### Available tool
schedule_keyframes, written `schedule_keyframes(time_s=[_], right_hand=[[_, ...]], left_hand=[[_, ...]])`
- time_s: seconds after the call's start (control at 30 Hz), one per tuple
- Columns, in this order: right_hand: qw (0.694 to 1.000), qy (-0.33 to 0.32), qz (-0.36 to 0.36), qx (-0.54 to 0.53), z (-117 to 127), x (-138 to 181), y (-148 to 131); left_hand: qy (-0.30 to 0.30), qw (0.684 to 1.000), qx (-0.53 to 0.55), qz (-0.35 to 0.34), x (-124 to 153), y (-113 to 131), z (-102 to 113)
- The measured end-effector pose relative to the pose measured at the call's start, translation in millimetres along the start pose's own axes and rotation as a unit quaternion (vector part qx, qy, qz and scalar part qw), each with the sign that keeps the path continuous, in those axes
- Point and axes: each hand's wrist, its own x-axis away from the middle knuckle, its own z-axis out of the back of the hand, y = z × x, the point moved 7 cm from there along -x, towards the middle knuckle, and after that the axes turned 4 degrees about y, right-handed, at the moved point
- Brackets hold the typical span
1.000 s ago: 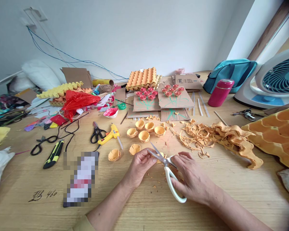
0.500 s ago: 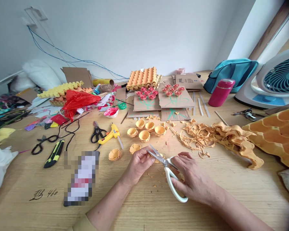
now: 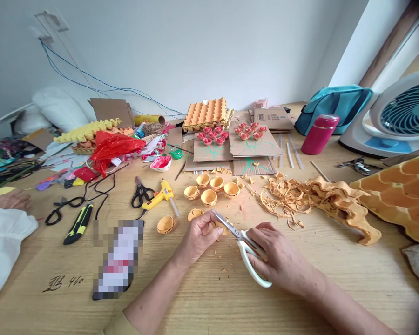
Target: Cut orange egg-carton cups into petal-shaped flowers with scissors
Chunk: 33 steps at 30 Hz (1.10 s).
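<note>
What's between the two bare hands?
In the head view, white-handled metal scissors reach from the right hand to the left hand; small orange scraps lie on the wooden table below.

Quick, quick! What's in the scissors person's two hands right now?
Left hand: pinched closed, seemingly on an orange piece, mostly hidden.
Right hand: closed around the white-handled scissors.

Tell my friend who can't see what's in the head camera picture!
A right hand holds white-handled metal scissors by the left hand, which pinches a partly hidden orange piece. Beyond are small round orange cups, curly orange scraps and a yellow glue gun on a pale wooden table.
</note>
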Motion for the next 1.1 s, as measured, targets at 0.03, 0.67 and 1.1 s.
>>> schedule_keyframes(time_s=[0.03, 0.67, 1.1], right_hand=[[1.0, 0.002, -0.006, -0.006, -0.6, -0.3, 1.6], [0.992, 0.063, -0.052, -0.096, 8.8, -4.5, 6.1], [0.88, 0.056, -0.186, -0.434, -11.3, -3.8, 16.6]], left_hand=[[-0.002, 1.0, 0.008, 0.007, -0.1, 0.1, -1.0], [-0.12, 0.983, 0.102, 0.097, 8.1, -11.5, -23.7], [-0.139, 0.98, 0.033, 0.136, 15.7, -30.3, -36.7]])
